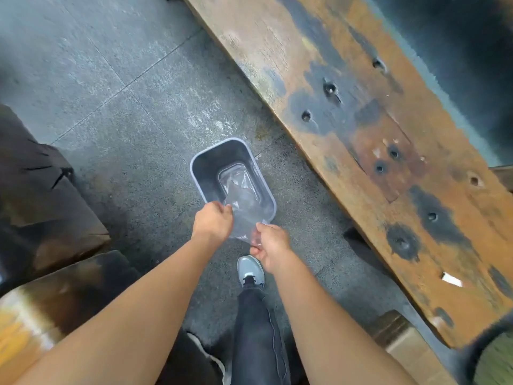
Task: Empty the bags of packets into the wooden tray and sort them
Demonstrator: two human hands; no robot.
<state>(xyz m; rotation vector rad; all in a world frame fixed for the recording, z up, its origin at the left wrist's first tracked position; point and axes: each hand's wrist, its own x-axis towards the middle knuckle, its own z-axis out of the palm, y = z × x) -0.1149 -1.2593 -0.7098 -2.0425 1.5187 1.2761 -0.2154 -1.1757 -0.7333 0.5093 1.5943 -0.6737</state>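
A clear plastic bag [243, 215] is stretched between both my hands above the near rim of a grey rectangular bin [202, 162] that stands on the floor. My left hand [212, 222] pinches the bag's left edge. My right hand [269, 244] grips its lower right corner. The bag looks see-through with no packets visible in it. Another clear bag [236, 179] lies at the bottom of the bin. No wooden tray or packets are in view.
A long worn wooden table [374, 129] with dark stains and holes runs along the right; a white scrap [452, 279] lies on it. Dark wooden blocks [41, 204] stand at the left. My shoe [249, 269] rests on the grey tiled floor [111, 93].
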